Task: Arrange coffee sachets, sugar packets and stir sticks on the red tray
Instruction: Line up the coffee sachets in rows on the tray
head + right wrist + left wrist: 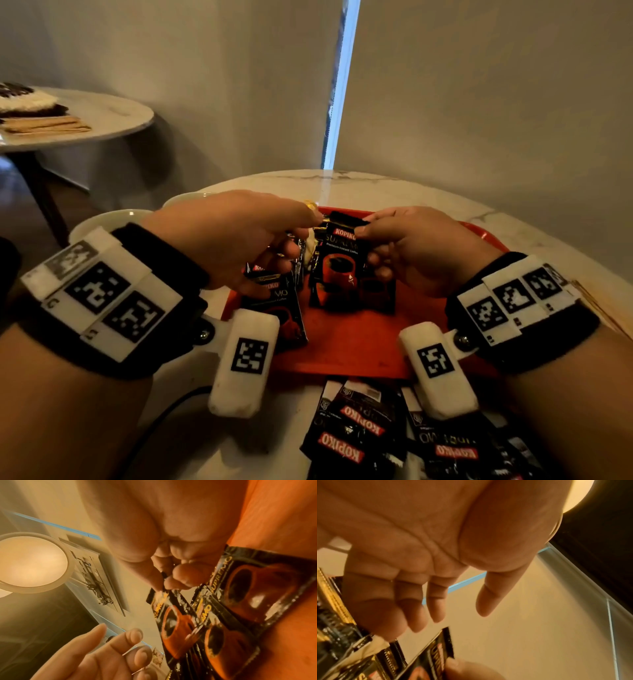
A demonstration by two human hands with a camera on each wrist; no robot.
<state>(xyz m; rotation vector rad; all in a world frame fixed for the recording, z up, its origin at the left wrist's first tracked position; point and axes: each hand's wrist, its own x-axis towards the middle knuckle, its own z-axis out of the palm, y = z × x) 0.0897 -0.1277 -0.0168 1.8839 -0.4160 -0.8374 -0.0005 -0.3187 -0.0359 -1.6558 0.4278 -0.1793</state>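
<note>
A red tray [359,353] lies on the marble table [394,192]. My right hand [363,229] pinches the top edge of a black Kopiko coffee sachet [346,260] and holds it upright over the tray; the pinch [164,585] shows in the right wrist view, with more sachets [214,635] fanned below. Close on the left hovers my left hand [301,236], fingers relaxed and thumb apart [458,615], its little-finger side touching gold-edged sachets [334,622]. Another sachet [277,301] lies on the tray's left part. A small yellow packet [310,205] peeks out behind the left hand.
A loose pile of several Kopiko sachets [376,435] lies on the table in front of the tray. White dishes [113,219] stand left of the tray. Thin tan strips [596,305] lie by my right wrist. A wall stands close on the right; a second table [102,116] stands far left.
</note>
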